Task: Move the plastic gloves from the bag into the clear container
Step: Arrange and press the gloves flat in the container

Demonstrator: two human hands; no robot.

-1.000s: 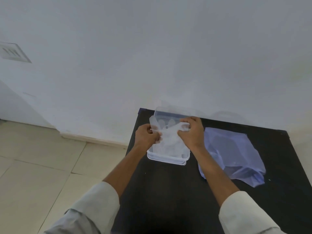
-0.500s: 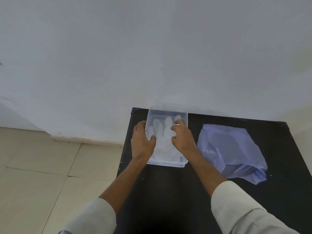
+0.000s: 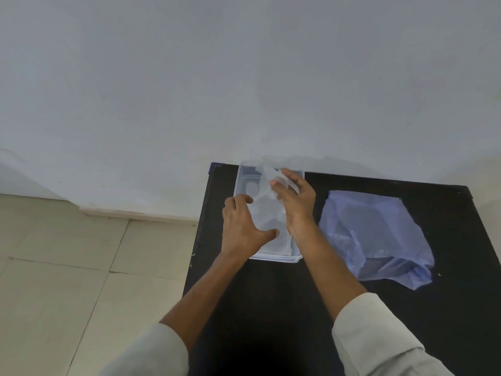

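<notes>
A clear rectangular container (image 3: 273, 258) sits on the black table (image 3: 271, 308) near its far left corner. Thin translucent plastic gloves (image 3: 264, 213) lie inside it. My left hand (image 3: 242, 225) rests on the container's left side, fingers spread and thumb pressing the gloves down. My right hand (image 3: 295, 202) is over the container's right side, pinching the finger end of a glove (image 3: 269, 175) and lifting it a little above the far rim. A bluish see-through plastic bag (image 3: 376, 234) lies flat on the table to the right of the container.
The table stands against a white wall (image 3: 244, 77). Its left edge drops to a beige tiled floor (image 3: 67, 267). Both of my forearms in pale sleeves reach across the table's near part.
The gloves went from held above the container to pressed down inside it. My right hand has now shifted toward the far rim and lifts a glove's finger end; my left hand slid toward the near side.
</notes>
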